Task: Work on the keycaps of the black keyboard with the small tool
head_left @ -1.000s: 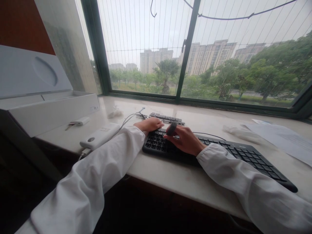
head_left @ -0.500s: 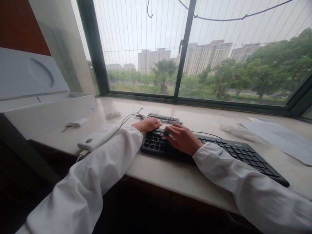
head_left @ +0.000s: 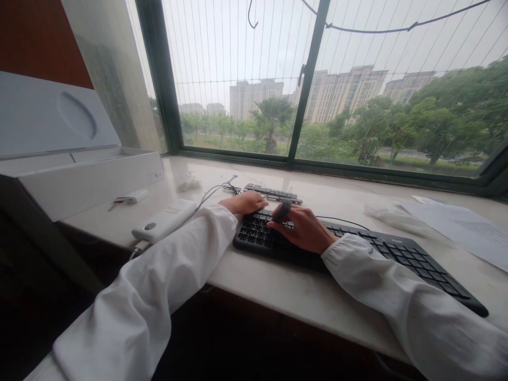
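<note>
A black keyboard (head_left: 413,255) lies at a slant on the pale sill, its left part showing bare key sockets without caps. My left hand (head_left: 246,202) is at its back left corner, fingers together and gripping the edge; some of the fingertips are hidden. Over the bare sockets, my right hand (head_left: 307,228) pinches a dark grey oblong piece (head_left: 281,211) between thumb and fingers, held tilted. Its exact kind is too blurred to make out. Just behind the keyboard, rows of loose keycaps (head_left: 273,191) are laid out.
Left of my forearm lie a white power bank (head_left: 164,219) with a cable plugged in and a small white item with keys (head_left: 135,197). An open white box (head_left: 91,182) stands farther left. Cables (head_left: 216,188) run behind my left hand. Papers (head_left: 456,222) and crumpled plastic (head_left: 397,219) lie right.
The dark piece in my right hand has risen slightly and turned, showing a longer side. My left hand stays at the keyboard's corner. The whole view has shifted a little.
</note>
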Motion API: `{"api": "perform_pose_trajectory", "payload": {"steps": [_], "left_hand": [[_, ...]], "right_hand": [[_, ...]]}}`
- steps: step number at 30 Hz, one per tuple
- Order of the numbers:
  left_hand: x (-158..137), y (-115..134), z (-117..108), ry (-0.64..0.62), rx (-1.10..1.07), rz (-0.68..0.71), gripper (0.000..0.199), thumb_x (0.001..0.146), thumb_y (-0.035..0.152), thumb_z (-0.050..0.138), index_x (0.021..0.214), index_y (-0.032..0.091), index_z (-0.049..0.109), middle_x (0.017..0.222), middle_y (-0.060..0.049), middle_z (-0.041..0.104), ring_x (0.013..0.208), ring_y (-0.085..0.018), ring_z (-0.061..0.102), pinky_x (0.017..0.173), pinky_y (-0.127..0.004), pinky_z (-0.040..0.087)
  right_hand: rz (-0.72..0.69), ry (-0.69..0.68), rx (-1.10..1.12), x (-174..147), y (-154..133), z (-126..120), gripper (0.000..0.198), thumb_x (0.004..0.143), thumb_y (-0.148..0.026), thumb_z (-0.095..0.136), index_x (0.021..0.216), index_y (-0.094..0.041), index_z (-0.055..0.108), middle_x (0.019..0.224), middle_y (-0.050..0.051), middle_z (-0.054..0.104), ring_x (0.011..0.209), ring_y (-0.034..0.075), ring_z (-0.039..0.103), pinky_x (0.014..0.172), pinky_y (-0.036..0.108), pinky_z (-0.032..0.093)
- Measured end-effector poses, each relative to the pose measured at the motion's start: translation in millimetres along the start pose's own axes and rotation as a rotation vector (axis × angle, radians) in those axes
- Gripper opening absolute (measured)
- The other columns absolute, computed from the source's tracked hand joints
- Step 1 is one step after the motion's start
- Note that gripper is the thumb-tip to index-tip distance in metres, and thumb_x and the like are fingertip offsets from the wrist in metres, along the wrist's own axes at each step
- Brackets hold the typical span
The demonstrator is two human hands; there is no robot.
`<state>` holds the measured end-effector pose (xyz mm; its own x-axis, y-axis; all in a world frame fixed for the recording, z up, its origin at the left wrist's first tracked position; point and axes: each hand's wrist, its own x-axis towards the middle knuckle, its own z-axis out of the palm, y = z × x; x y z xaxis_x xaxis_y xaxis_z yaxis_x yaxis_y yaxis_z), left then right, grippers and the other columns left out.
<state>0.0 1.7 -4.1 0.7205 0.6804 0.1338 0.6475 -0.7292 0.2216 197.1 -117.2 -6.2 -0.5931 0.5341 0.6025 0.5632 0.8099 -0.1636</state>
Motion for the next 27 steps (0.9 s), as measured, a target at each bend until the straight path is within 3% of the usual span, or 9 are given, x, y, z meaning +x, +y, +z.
{"api": "perform_pose_trajectory", "payload": {"steps": [17, 27], "left_hand": [[-0.7, 1.0, -0.6, -0.001, -0.008, -0.015, 0.042, 0.095, 0.039, 0.040, 0.080, 0.015, 0.070, 0.081, -0.007, 0.069, 0.072, -0.016, 0.056, 0.070, -0.026, 0.038], [-5.4, 7.2, -5.3, -0.010, 0.000, -0.019, 0.041, 0.095, 0.039, 0.040, 0.083, 0.015, 0.070, 0.085, -0.007, 0.070, 0.076, -0.017, 0.058, 0.070, -0.025, 0.038]], "right_hand": [[-0.016, 0.001, -0.012, 0.5, 1.8, 1.6, 0.024, 0.091, -0.040, 0.058, 0.096, -0.017, 0.061, 0.082, 0.005, 0.066, 0.075, 0.017, 0.060, 0.072, 0.029, 0.049], [-0.138, -0.005, -0.235, 1.0, -8.2, 0.6, 0.026, 0.095, -0.041, 0.052, 0.098, -0.017, 0.059, 0.087, 0.007, 0.067, 0.077, 0.018, 0.063, 0.072, 0.030, 0.051]]}}
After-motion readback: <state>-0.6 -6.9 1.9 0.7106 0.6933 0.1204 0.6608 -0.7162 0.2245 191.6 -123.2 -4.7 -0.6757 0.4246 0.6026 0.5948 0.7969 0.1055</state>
